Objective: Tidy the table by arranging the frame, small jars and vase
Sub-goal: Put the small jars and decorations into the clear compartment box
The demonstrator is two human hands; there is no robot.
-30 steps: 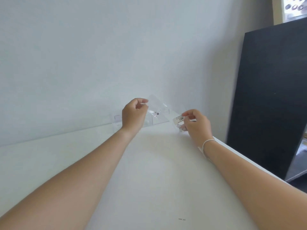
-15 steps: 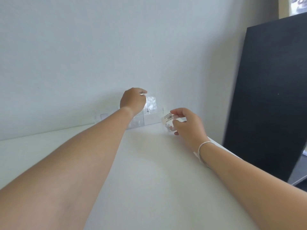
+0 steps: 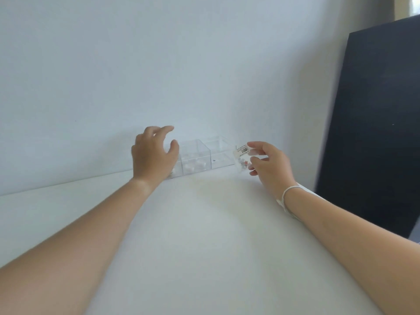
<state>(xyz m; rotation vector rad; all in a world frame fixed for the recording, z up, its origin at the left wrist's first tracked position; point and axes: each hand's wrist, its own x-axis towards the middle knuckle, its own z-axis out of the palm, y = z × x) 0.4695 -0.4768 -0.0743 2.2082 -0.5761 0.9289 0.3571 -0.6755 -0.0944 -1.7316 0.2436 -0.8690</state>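
Since the clear boxes sit against the wall, all positions below are given relative to them.

Landmark: clear boxes [image 3: 197, 159], a row of small transparent containers at the table's far edge, touching or just short of the wall; small pale items lie inside.
Left hand: left hand [image 3: 153, 153] is in front of the left end of the row, fingers spread and relaxed, holding nothing; contact with the boxes cannot be confirmed.
Right hand: right hand [image 3: 269, 165] is just right of the row, thumb and fingertips pinching a small clear jar [image 3: 242, 160] with a barcode label [image 3: 242, 149].
Task thing: the jar is off the table, beside the right end box, not yet set down.
Step, judged: placing the jar in line with the row.
Method, judged: lower it upright, base flat, release only when it rests; steady the row with the free hand.
Risk, judged: clear walls are hard to see; a nudge may shift the row.
Surface: white table [image 3: 204, 246], smooth and matt.
Room: pale plain wall [image 3: 159, 64] behind the row; black panel [image 3: 375, 133] well to the right.
Not visible: frame and vase.
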